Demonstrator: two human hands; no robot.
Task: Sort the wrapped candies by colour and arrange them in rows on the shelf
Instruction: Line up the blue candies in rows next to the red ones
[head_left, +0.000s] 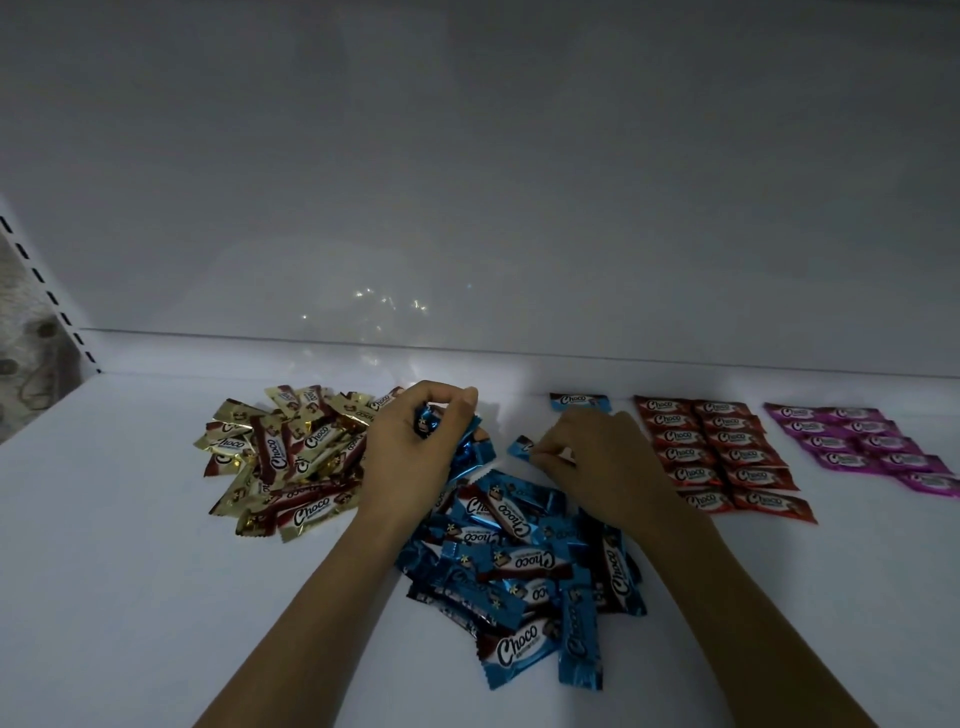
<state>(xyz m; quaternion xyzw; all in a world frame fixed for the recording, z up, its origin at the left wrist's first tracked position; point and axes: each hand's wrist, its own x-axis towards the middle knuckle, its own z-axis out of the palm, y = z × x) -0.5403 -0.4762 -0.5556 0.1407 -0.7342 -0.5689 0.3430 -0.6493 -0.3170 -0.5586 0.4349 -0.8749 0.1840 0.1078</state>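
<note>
A loose heap of blue candies (524, 566) lies on the white shelf (130, 545) between my forearms. Left of it is a gold and brown candy pile (280, 457). My left hand (410, 447) is closed around a bunch of blue candies (467, 447) above the heap's far end. My right hand (602, 462) pinches one blue candy (521, 447) low over the shelf. A single blue candy (579, 401) lies flat near the back. Red candies (722, 452) sit in two neat columns; pink candies (867, 441) are lined up at the far right.
The shelf's white back wall (467, 182) rises just behind the candies. A slotted upright (47, 296) marks the left side. Bare shelf surface shows at the front left and front right.
</note>
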